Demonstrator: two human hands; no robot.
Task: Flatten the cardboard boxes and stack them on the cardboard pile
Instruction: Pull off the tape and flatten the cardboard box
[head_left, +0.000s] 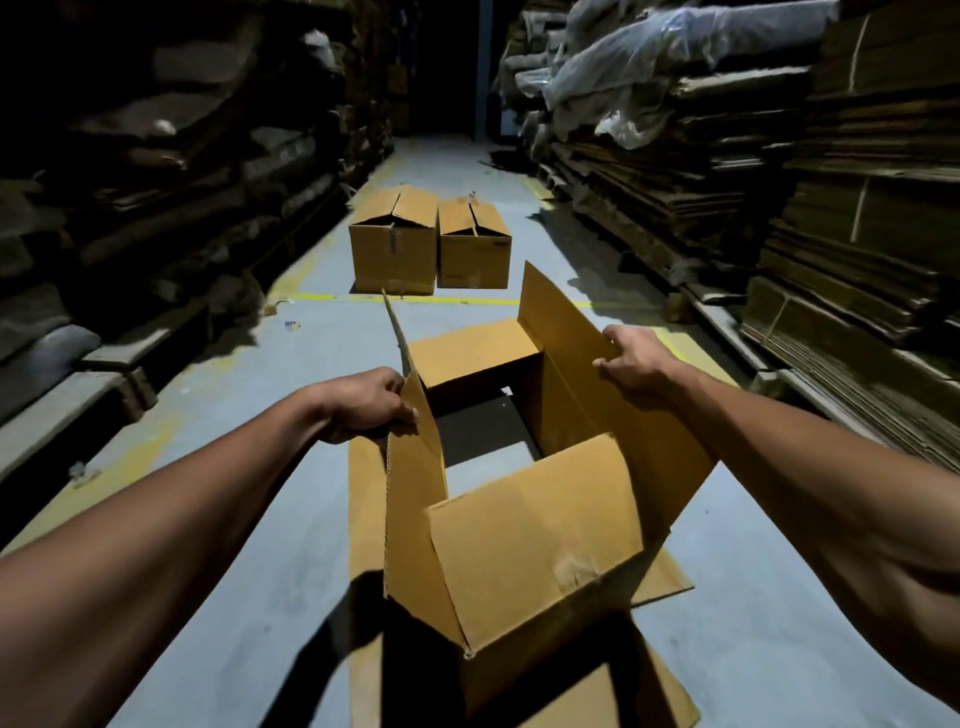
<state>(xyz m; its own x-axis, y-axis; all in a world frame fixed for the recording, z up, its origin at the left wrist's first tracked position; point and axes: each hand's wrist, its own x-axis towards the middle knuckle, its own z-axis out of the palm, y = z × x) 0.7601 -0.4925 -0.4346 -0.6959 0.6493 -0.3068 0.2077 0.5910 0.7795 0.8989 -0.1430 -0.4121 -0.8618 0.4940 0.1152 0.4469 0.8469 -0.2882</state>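
Observation:
I hold an opened-out brown cardboard box in front of me, both ends open so the floor shows through it. My left hand grips its left wall at the top edge. My right hand grips the upright right flap. Flattened cardboard lies on the floor under the box. Two more boxes stand farther down the aisle, a bigger one on the left and a smaller one right beside it, their top flaps partly open.
Tall stacks of flattened cardboard line the right side, with plastic sheeting on top. Dark piles line the left. The grey floor aisle has yellow lines across it.

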